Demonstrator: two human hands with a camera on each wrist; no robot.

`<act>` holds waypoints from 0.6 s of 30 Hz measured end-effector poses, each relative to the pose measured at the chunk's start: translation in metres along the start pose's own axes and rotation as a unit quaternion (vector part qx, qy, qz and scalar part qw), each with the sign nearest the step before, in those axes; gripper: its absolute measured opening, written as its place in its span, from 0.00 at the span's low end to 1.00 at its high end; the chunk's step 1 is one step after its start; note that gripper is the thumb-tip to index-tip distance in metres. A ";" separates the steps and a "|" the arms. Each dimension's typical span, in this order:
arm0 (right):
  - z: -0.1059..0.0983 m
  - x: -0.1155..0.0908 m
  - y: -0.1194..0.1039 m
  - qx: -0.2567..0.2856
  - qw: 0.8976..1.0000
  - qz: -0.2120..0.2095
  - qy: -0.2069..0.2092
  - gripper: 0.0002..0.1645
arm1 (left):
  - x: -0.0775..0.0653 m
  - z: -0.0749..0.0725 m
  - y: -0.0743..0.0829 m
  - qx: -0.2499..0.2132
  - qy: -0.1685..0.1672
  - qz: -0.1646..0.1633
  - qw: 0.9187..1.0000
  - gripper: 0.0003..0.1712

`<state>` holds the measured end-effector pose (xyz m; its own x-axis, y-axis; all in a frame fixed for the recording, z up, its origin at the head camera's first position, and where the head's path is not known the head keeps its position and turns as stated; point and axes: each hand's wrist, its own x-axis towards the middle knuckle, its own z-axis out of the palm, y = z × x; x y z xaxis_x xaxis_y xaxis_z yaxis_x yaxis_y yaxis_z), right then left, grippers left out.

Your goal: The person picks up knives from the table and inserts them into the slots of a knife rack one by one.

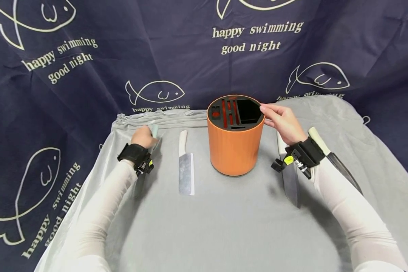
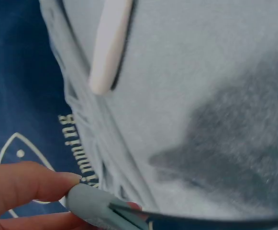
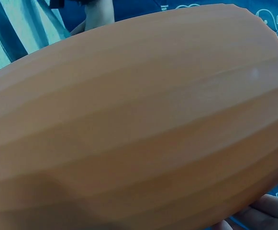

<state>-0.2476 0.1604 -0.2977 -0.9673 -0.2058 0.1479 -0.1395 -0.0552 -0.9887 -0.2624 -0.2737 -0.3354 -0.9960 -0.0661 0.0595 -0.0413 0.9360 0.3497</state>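
Observation:
My left hand (image 1: 144,137) grips the pale teal handle (image 2: 98,206) of a knife at the left side of the grey cloth. In the left wrist view its thin dark blade runs off to the right; in the head view hand and wrist mostly hide it. The fingertips of my right hand (image 1: 281,120) touch the right side of the top rim of an orange round knife block (image 1: 236,149), with fairly straight fingers. That block stands upright, its black top cut with several slots. Beside it, nearer my left hand, lies a cleaver (image 1: 186,172) with a white handle.
Under my right wrist lies a white-handled knife (image 1: 290,181). Further right is another knife with a cream handle (image 1: 319,140) and dark blade, partly behind the forearm. A dark blue curtain (image 1: 190,45) with fish prints hangs behind the grey cloth (image 1: 217,226).

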 end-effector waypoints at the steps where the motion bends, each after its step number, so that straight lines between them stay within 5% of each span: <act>1: 0.000 0.000 0.000 -0.002 1.000 0.001 -0.001 0.33 | -0.001 -0.003 -0.001 -0.007 0.003 0.004 1.000 0.16; 4: 0.000 0.000 0.000 -0.004 1.000 -0.002 -0.002 0.34 | -0.006 -0.014 -0.002 -0.028 0.005 0.010 1.000 0.12; 9: 0.000 0.000 0.000 -0.001 1.000 -0.009 -0.002 0.35 | -0.016 -0.029 0.000 -0.055 0.020 -0.003 0.998 0.24; 18: 0.000 -0.003 0.000 -0.039 0.999 -0.004 -0.007 0.36 | -0.025 -0.049 0.010 -0.095 0.031 0.013 0.995 0.25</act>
<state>-0.2447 0.1608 -0.2982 -0.9634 -0.2184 0.1557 -0.1640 0.0202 -0.9863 -0.2339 -0.2794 -0.2872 -0.9895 -0.0694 0.1266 0.0060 0.8562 0.5166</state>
